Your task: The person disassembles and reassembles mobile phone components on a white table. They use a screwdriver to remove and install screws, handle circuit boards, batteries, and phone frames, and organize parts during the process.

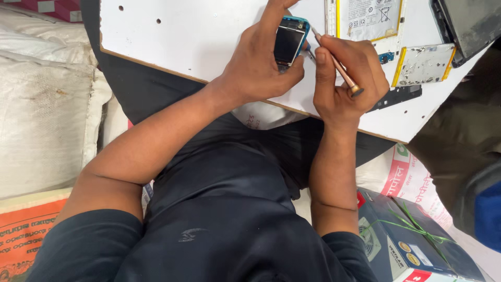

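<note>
Person sits w/ a white board (198, 36) across the lap. Left hand (258, 65) is wrapped around a small blue-edged phone (290, 40), dark screen up, held just above the board's near edge, thumb on one side, fingers behind. Right hand (347, 78) sits just right of the phone, pinching a copper-coloured screwdriver (336, 62) pen-style; its tip meets the phone's right edge, tho exact contact pt is hard to see. On the board, beyond the right hand: an opened phone w/ a yellow-rimmed battery (368, 18), a silvery metal frame plate (424, 63), a black strip (396, 96). A dark tablet-like slab (467, 23) overhangs the board's far right corner. Below the board, near the right elbow, a blue carton (407, 240) tied w/ green string.
</note>
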